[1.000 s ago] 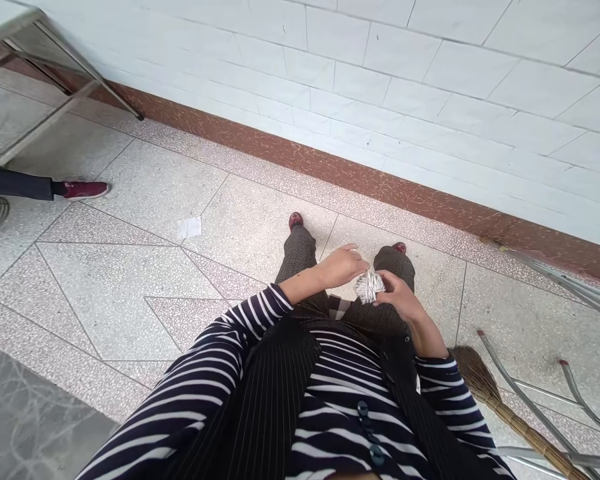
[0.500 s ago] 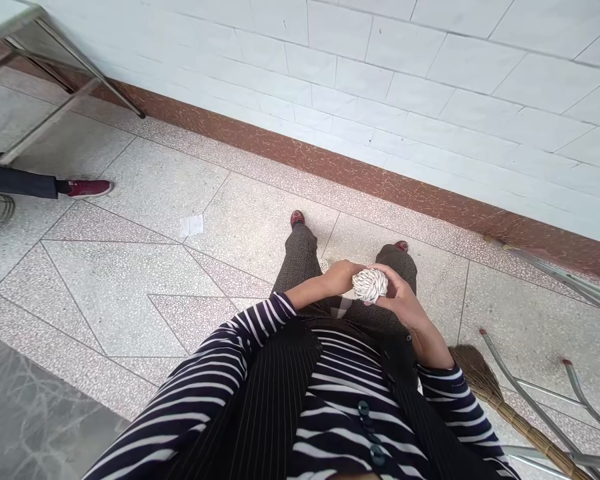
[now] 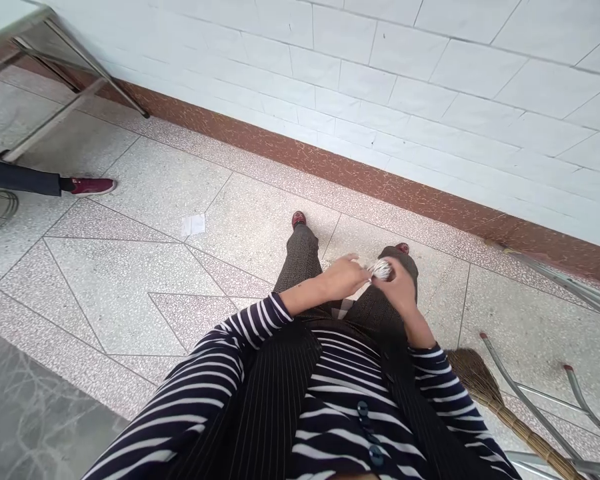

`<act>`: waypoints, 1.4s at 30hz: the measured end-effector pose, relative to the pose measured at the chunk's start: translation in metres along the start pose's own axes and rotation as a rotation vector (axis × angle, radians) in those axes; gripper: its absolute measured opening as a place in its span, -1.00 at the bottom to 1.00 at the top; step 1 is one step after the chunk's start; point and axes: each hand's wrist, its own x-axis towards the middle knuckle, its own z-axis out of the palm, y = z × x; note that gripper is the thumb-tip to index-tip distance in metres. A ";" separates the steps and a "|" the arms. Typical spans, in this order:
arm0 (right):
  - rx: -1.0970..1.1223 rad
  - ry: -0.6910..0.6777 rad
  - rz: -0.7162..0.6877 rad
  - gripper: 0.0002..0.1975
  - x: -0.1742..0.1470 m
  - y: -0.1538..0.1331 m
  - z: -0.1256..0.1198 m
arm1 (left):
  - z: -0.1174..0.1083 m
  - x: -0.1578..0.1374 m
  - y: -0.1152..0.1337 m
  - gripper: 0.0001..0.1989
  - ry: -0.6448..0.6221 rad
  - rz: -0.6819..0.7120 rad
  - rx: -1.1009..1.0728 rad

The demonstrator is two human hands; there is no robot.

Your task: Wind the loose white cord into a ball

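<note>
A small ball of white cord, wound in thick twisted strands and slightly blurred, is held in front of my thighs. My right hand is wrapped round its right and lower sides, so part of the ball is hidden. From the left, my left hand reaches to the ball with its fingertips pressed together at the near left edge. Whatever is pinched there is too small to make out.
A straw broom leans beside a metal-tube frame at right. A steel-legged table stands at upper left, near another person's leg and red shoe. White paper lies on the floor. A tiled wall rises ahead.
The ball has moved slightly right and up, and has turned in my right hand. My left hand has come round from the ball's left side, its fingertips now at the near left edge.
</note>
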 end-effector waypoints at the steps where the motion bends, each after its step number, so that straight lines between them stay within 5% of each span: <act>1: 0.039 -0.079 0.033 -0.46 -0.007 0.003 0.007 | -0.006 0.003 -0.004 -0.78 0.021 0.040 0.030; 4: 0.200 -0.286 0.151 -0.49 -0.028 0.005 0.017 | -0.010 0.007 -0.021 -0.80 0.050 0.078 0.064; 9: 0.402 -0.408 0.244 -0.37 -0.049 -0.012 -0.002 | 0.017 0.005 -0.042 -0.77 0.083 -0.106 -0.111; 18: 0.553 -0.199 0.166 -0.37 -0.029 -0.049 -0.042 | 0.041 0.002 -0.026 -0.67 0.016 -0.262 -0.486; 25: 0.015 0.090 0.111 -0.38 0.009 -0.025 -0.020 | 0.036 0.002 -0.009 -0.73 -0.019 -0.072 -0.128; 31: -0.078 -0.181 0.226 -0.56 -0.007 0.009 0.011 | 0.020 0.004 -0.012 -0.82 -0.044 0.106 0.145; 36: 0.161 -0.484 0.329 -0.54 -0.033 0.011 0.006 | 0.017 0.001 -0.034 -0.79 -0.060 0.050 0.057; 42: 0.442 -0.444 0.299 -0.44 -0.042 -0.012 -0.011 | 0.036 0.008 -0.046 -0.78 0.013 -0.148 -0.237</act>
